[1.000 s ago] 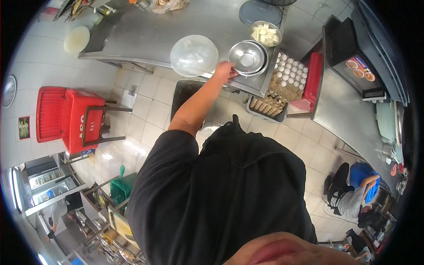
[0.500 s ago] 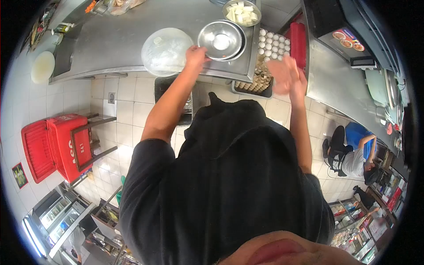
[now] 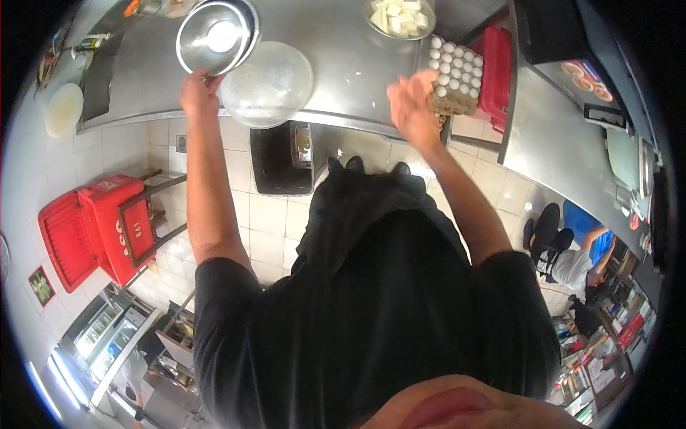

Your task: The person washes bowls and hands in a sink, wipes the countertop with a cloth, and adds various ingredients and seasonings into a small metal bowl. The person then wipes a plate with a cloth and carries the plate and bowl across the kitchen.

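My left hand (image 3: 201,94) grips the near rim of nested metal bowls (image 3: 191,44), which sit over the far-left side of a translucent round lid (image 3: 275,89). Its fingers are closed on the rim. My right hand (image 3: 414,107) is open, fingers apart, above the front edge of the steel counter (image 3: 336,57). Nothing shows in it. Just to its right is a tray of white eggs (image 3: 456,71). Beyond that hand, a metal bowl of pale cut blocks (image 3: 400,17) stands on the counter.
Under the counter is a black bin (image 3: 281,168). A red lidded cooler (image 3: 114,229) rests on a stand at left. At right are a red container (image 3: 496,75) and a second steel counter (image 3: 539,136). A co-worker (image 3: 572,261) crouches farther right.
My left hand has moved the nested bowls leftward along the counter, past the lid. My right hand has shifted left, from beside the eggs to over the counter edge.
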Action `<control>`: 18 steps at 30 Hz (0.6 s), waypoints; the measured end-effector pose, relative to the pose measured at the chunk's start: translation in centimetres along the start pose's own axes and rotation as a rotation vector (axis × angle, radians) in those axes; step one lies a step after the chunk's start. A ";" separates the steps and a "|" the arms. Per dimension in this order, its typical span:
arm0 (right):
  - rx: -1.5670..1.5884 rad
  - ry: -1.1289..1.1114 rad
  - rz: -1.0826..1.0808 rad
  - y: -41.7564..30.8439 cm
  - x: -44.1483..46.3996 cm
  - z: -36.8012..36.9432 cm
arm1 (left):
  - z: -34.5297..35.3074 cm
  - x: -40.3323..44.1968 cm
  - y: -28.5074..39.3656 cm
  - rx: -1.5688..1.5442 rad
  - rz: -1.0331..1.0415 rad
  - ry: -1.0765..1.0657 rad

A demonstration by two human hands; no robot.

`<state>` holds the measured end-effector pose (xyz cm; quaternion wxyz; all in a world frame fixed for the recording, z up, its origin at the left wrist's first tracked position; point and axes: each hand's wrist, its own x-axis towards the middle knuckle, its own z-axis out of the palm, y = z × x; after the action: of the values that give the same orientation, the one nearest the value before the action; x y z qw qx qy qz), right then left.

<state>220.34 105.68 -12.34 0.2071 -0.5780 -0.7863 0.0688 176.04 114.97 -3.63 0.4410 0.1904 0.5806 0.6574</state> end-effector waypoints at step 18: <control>0.057 -0.061 -0.359 -4.1 13.1 9.4 | -17.6 16.6 -7.8 -0.117 -0.077 0.281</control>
<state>209.67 117.90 -16.14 0.2083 -0.4201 -0.8804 0.0708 156.46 117.29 -19.68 0.3906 0.0479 0.6041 0.6929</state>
